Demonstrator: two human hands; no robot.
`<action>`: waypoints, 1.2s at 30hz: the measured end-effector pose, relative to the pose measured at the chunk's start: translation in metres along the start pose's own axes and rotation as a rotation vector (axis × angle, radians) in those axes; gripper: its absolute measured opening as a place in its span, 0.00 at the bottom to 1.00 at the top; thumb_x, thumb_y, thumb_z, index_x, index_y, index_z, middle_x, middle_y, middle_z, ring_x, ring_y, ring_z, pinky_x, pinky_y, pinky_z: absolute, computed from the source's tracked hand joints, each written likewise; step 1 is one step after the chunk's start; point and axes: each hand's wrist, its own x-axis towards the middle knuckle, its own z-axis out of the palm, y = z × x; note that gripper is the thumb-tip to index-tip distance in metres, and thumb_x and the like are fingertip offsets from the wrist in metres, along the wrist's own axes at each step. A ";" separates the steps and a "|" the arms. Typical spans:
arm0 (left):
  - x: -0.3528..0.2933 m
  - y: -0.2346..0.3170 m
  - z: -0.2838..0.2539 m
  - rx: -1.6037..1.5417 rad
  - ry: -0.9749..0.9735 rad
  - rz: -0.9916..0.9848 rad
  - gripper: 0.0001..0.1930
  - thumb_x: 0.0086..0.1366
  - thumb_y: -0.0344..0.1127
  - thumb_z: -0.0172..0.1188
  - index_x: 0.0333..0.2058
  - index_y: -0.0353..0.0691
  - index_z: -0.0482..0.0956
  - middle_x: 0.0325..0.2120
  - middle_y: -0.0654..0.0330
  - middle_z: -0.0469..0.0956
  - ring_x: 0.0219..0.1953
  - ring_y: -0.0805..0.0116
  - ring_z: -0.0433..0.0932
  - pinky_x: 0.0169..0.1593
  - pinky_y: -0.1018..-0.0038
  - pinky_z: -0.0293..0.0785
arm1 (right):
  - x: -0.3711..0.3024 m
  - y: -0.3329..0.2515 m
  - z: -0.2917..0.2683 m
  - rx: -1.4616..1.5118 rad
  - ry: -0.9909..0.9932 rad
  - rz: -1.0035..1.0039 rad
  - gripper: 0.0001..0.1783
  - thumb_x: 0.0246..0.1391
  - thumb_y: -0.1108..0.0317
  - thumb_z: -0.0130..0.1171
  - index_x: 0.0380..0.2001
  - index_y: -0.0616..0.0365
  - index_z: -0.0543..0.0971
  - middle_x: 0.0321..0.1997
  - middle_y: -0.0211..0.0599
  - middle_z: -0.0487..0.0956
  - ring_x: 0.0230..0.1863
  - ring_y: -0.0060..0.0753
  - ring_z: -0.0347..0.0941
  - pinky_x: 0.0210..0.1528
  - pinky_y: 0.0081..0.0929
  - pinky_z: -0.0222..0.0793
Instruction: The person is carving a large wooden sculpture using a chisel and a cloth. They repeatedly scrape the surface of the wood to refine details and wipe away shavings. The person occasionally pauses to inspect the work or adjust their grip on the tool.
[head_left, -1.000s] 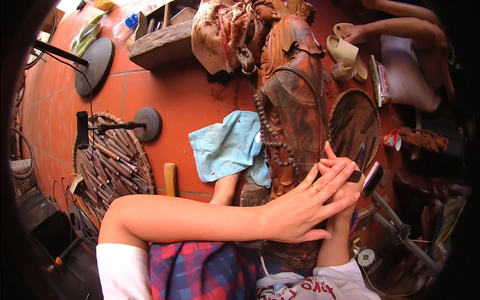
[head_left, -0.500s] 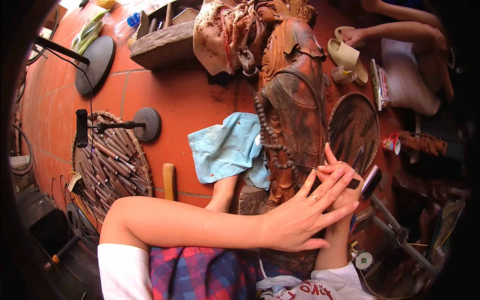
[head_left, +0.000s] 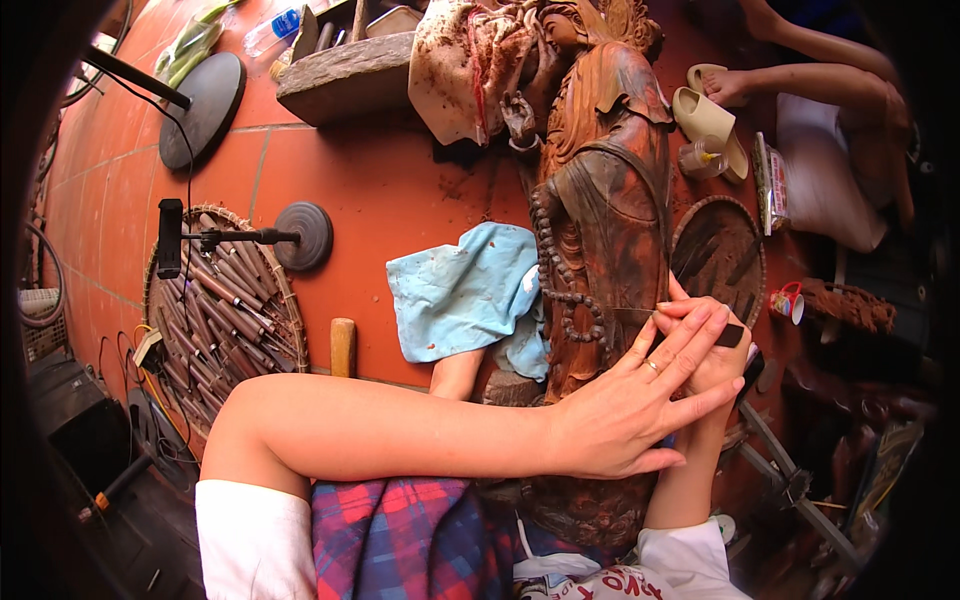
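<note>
A carved wooden statue (head_left: 610, 190) with a string of beads lies lengthwise before me. At its right edge my right hand (head_left: 715, 365) is closed round a carving chisel; the end of its dark handle (head_left: 733, 336) shows, and a thin blade (head_left: 632, 309) reaches over the carved wood. My left hand (head_left: 650, 405) lies across the right one, fingers stretched and spread, its fingertips close to the blade. Whether they touch the blade I cannot tell. The left palm and part of the right fingers are hidden. A light blue cloth (head_left: 460, 290) lies left of the statue, over my foot.
A round basket of chisels (head_left: 225, 310) stands at the left, near a mallet handle (head_left: 343, 347) and a stand base (head_left: 303, 236). Right of the statue are a shallow round basket (head_left: 715, 245), a red cup (head_left: 787, 303), beige sandals (head_left: 705, 115) and another person's legs (head_left: 820, 85).
The whole view has shifted slightly, so the statue appears further right. Both hands and the chisel have moved a little farther up along the statue, still together; the phone beside them is now mostly covered.
</note>
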 end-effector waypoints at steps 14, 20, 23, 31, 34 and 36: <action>-0.006 0.016 0.002 -0.061 0.033 -0.020 0.43 0.58 0.48 0.65 0.69 0.49 0.54 0.67 0.27 0.32 0.70 0.28 0.32 0.66 0.39 0.48 | 0.010 -0.019 -0.010 -0.229 -0.229 -0.105 0.04 0.45 0.81 0.66 0.28 0.67 0.84 0.28 0.41 0.83 0.42 0.36 0.79 0.64 0.40 0.64; -0.007 0.008 -0.001 -0.050 0.056 -0.001 0.41 0.59 0.47 0.64 0.68 0.50 0.55 0.68 0.28 0.34 0.71 0.29 0.32 0.67 0.39 0.46 | 0.010 -0.018 -0.002 -0.130 -0.196 -0.094 0.04 0.46 0.80 0.66 0.28 0.67 0.84 0.30 0.42 0.83 0.36 0.31 0.79 0.63 0.38 0.64; -0.010 0.013 0.003 -0.051 0.049 0.014 0.41 0.58 0.46 0.65 0.68 0.50 0.56 0.67 0.26 0.34 0.71 0.29 0.32 0.67 0.41 0.47 | 0.007 -0.025 -0.005 -0.244 -0.209 -0.110 0.05 0.46 0.80 0.64 0.29 0.68 0.84 0.31 0.43 0.84 0.35 0.31 0.79 0.64 0.38 0.63; -0.009 0.012 0.001 -0.085 0.020 -0.009 0.38 0.60 0.45 0.65 0.67 0.52 0.59 0.67 0.26 0.32 0.70 0.28 0.32 0.69 0.43 0.42 | 0.017 -0.030 -0.005 -0.227 -0.271 -0.139 0.04 0.46 0.80 0.61 0.27 0.68 0.83 0.26 0.40 0.84 0.28 0.28 0.80 0.70 0.47 0.56; -0.004 0.002 -0.003 -0.052 0.114 0.026 0.38 0.59 0.44 0.65 0.67 0.51 0.59 0.67 0.26 0.32 0.70 0.28 0.32 0.69 0.43 0.42 | 0.015 -0.035 0.011 -0.230 -0.099 -0.111 0.05 0.48 0.80 0.57 0.27 0.69 0.82 0.27 0.41 0.84 0.29 0.27 0.79 0.53 0.34 0.75; -0.003 -0.008 -0.008 0.000 0.112 0.057 0.39 0.59 0.44 0.66 0.67 0.51 0.59 0.67 0.26 0.31 0.70 0.27 0.32 0.69 0.43 0.42 | 0.019 -0.044 0.016 -0.187 -0.095 -0.037 0.05 0.49 0.81 0.57 0.28 0.70 0.82 0.28 0.42 0.84 0.30 0.28 0.80 0.42 0.28 0.78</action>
